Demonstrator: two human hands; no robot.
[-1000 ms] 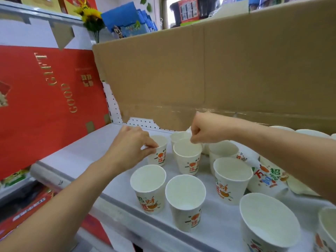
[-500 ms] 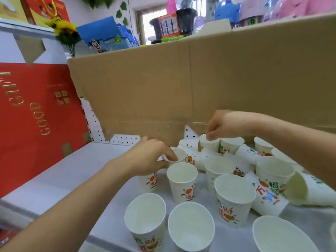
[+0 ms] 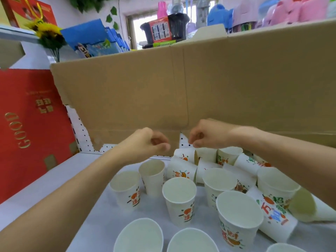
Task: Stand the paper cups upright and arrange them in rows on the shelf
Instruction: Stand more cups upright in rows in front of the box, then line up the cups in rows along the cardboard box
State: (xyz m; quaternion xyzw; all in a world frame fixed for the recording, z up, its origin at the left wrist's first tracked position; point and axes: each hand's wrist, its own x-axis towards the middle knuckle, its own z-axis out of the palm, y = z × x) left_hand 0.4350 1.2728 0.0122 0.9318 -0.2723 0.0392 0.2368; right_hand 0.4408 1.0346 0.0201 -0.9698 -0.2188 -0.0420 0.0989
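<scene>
White printed paper cups crowd the grey shelf [image 3: 45, 182]. Several stand upright, such as one front-left [image 3: 125, 188], one behind it [image 3: 152, 177] and one in the middle [image 3: 179, 197]. Others lie on their sides, among them a cup with large characters [image 3: 276, 220] and one showing its mouth [image 3: 305, 208]. My left hand [image 3: 145, 144] hovers just above the upright rear cup with loosely curled fingers and holds nothing. My right hand [image 3: 205, 137] has its fingertips pinched at the rim of a back-row cup [image 3: 207, 155].
A tall cardboard sheet [image 3: 218, 88] stands as a wall along the back of the shelf. A red gift box [image 3: 27, 124] closes off the left side. Bare shelf surface lies left of the cups. More upright cups [image 3: 140, 237] sit at the front edge.
My left hand has let go of the cup it was tipping, which now stands upright, and has lifted. The right hand stays at the back-row cup. The view has tilted up.
</scene>
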